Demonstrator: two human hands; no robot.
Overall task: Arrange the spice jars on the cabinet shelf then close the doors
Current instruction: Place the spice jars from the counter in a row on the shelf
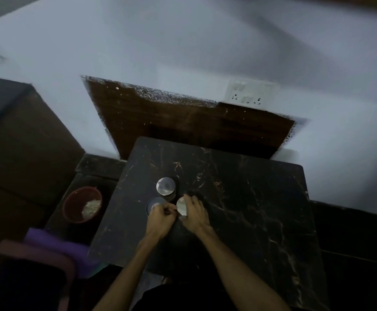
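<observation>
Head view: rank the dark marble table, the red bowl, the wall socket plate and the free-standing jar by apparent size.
1. dark marble table
2. wall socket plate and red bowl: look about alike, and the plate is farther, so unranked
3. free-standing jar

3 jars point(165, 186) clustered on the table point(250, 198), bowl point(82, 204) left of it, apparently lower.

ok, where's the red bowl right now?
In the head view the red bowl sits low on the left, on a dark ledge beside the black marble table, left of the jars and of the left hand.
</observation>
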